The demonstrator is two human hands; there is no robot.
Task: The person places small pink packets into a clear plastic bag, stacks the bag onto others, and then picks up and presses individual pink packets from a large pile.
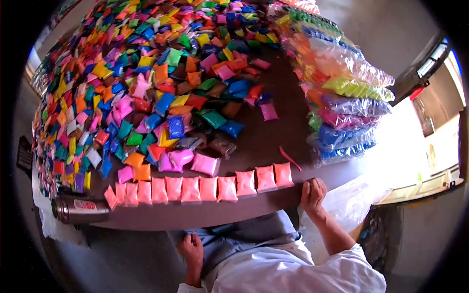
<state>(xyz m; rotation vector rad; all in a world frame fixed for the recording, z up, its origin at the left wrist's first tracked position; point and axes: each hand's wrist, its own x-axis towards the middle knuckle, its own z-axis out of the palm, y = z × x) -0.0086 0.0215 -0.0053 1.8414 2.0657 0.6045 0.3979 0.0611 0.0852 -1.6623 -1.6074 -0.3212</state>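
A row of several salmon-pink packets (190, 189) lies side by side along the table's near edge. My right hand (314, 193) rests at that edge, just right of the row's end, its fingers curled in and no object showing in them. My left hand (191, 246) is below the table, by my lap, with fingers bent and nothing visible in it. Beyond the right end of the row lies a thin pinkish-red plastic strip or tool (290, 158), touched by neither hand.
A big heap of small multicoloured packets (166, 97) covers much of the brown table (273, 146). Clear bags of packets (351, 107) are stacked along the right side. A metal flask (80, 210) lies at the left front edge. Clear plastic sheeting (347, 200) hangs at the right corner.
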